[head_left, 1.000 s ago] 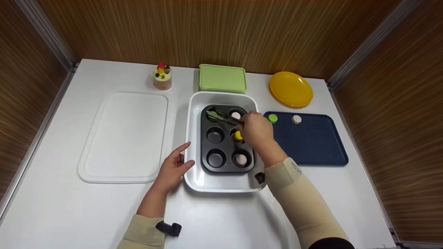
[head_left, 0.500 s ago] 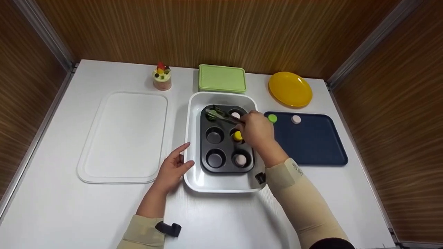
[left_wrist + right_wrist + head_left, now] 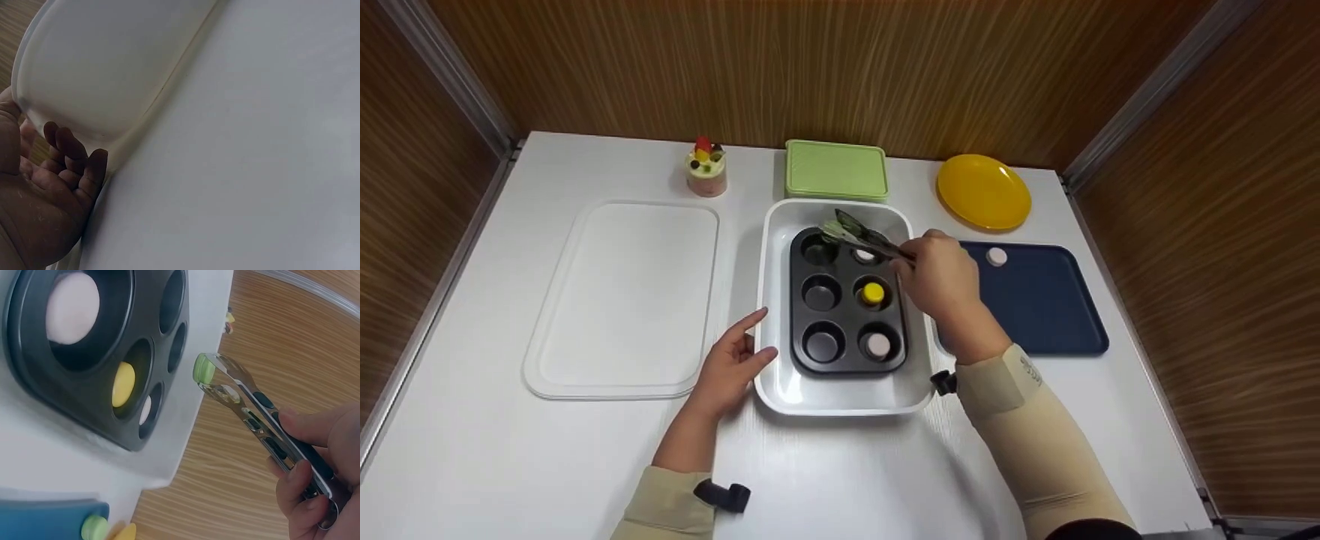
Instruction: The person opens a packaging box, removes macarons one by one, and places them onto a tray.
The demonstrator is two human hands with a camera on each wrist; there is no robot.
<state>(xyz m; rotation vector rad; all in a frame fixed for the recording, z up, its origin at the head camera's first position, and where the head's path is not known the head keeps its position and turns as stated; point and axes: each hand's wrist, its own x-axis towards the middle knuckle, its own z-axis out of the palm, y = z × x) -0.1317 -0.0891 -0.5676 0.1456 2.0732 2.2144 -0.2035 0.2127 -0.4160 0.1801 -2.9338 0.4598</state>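
My right hand (image 3: 941,274) grips a pair of metal tongs with dark grips (image 3: 270,433). Between the tongs' tips is a green macaron (image 3: 203,369), raised over the back-left cup of the dark muffin pan (image 3: 847,330) in the head view. In the pan's right column sit a yellow macaron (image 3: 873,293), a pale pink one (image 3: 877,345) at the front, and another pale one (image 3: 865,256) at the back, partly under the tongs. The pan lies in a white tub (image 3: 840,401). My left hand (image 3: 731,367) holds the tub's left rim, thumb over the edge, other fingers curled by its outer wall.
A navy tray (image 3: 1035,307) on the right bears a pale macaron (image 3: 997,256) and a green one (image 3: 94,527). Behind stand a yellow plate (image 3: 984,191), a green lidded box (image 3: 836,169) and a dessert cup (image 3: 706,169). A white lid (image 3: 622,300) lies left.
My right hand has moved slightly right and up, bringing the tongs and green macaron out of the back-left cup. It now covers the tray's green macaron in the head view. The left hand stays put.
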